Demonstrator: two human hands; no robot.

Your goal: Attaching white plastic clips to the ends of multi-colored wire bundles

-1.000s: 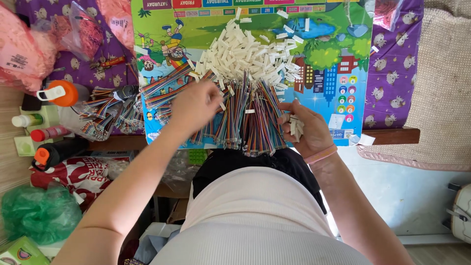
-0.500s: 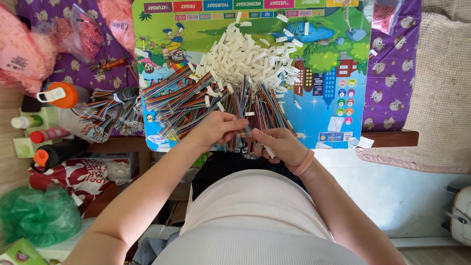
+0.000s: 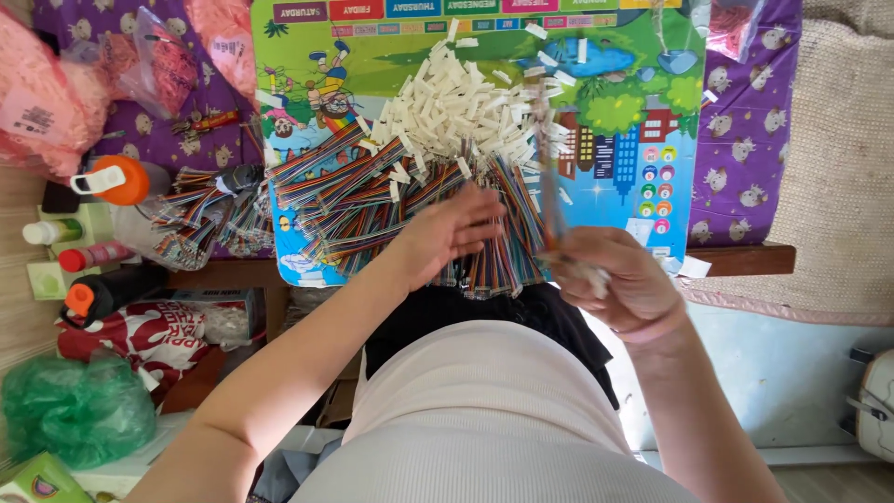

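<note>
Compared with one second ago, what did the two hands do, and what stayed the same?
The right hand, first resting at the right edge of the pile of striped ribbon cables, met the left over the near edge and now lifts one cable out, blurred. The left hand came back from the pile's middle and lies on its near part. The white tags, colourful mat and bottles did not move.

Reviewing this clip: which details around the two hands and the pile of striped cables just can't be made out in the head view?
- Right hand: motion-blurred; the strip it lifts is a smear, so grip and colours are unclear.
- Left hand: its fingers cover the cables below; contact is hidden.
- White tags: too small to tell any marking.
- Near table edge: partly hidden by the person's torso.
- Pink bag: cut by the left edge.
</note>
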